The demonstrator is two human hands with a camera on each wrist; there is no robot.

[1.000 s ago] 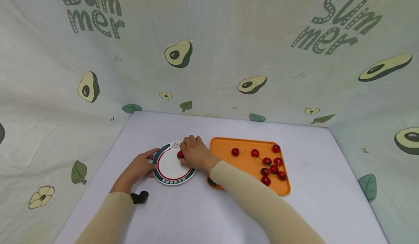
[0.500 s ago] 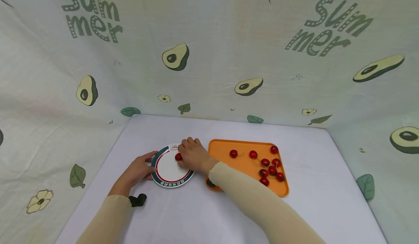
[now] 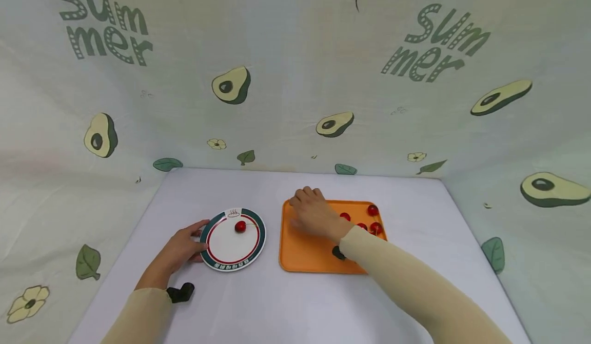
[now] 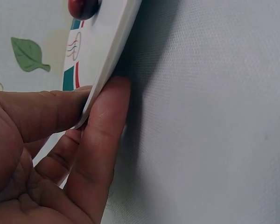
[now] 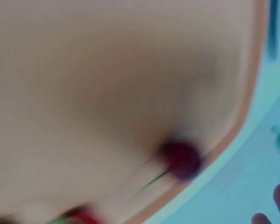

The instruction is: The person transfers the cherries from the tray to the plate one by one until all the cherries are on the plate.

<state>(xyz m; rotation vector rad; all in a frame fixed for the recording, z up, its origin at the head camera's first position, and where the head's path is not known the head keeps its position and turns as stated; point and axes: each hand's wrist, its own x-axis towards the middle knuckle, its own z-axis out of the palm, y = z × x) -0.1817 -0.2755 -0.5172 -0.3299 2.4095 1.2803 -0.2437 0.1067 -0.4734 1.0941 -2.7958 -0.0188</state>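
With the thumb over the rim and fingers beneath, the left hand (image 3: pixel 182 245) (image 4: pixel 60 149) pinches the left edge of a round white plate (image 3: pixel 231 241) (image 4: pixel 100 42) banded in green and red. One red cherry with a stem (image 3: pixel 240 226) (image 4: pixel 83 6) lies on the plate. Over the left half of an orange tray (image 3: pixel 300 259) is the right hand (image 3: pixel 316 215), holding nothing visible. Its fingertips show, spaced apart, at the edge of the right wrist view. Cherries (image 3: pixel 372 210) (image 5: pixel 182 160) lie in the tray's right part, some hidden by the right arm.
The plate and tray stand side by side on a white-covered table (image 3: pixel 258 308), with a gap between them. Patterned cloth (image 3: pixel 277 93) rises behind and at both sides. A small black object (image 3: pixel 181 292) is by the left wrist, another (image 3: pixel 338 252) below the right wrist.
The right hand has let go of the cherry on the plate and moved right, over the tray. The left hand keeps its hold on the rim. The head view has shifted slightly.
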